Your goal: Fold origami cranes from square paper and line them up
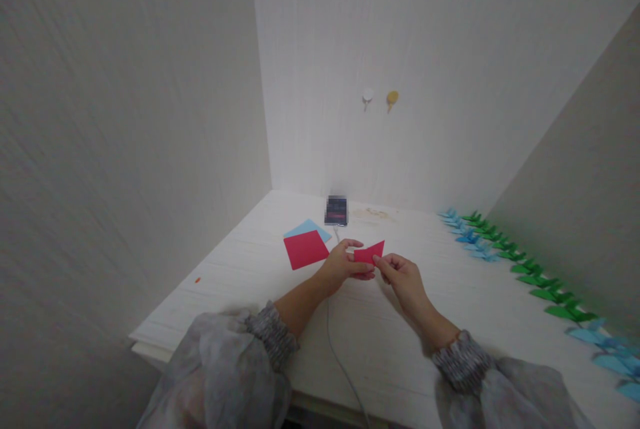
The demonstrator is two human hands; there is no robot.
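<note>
A folded red paper [370, 253] is held up over the white table [240, 275] between both hands. My left hand [343, 266] pinches its left and lower edge, fingers closed on it. My right hand [403, 275] pinches the right corner with thumb and fingertips. Both arms wear grey sheer sleeves. To the left of my hands a red paper sheet [305, 249] lies flat on the table, on top of a light blue sheet [311, 227].
A phone [336, 210] stands at the back, with a grey cable [336, 349] running toward me. A row of green folded shapes [530, 279] and blue folded shapes [470, 237] lines the right wall. Two hooks [380, 99] hang on the back wall.
</note>
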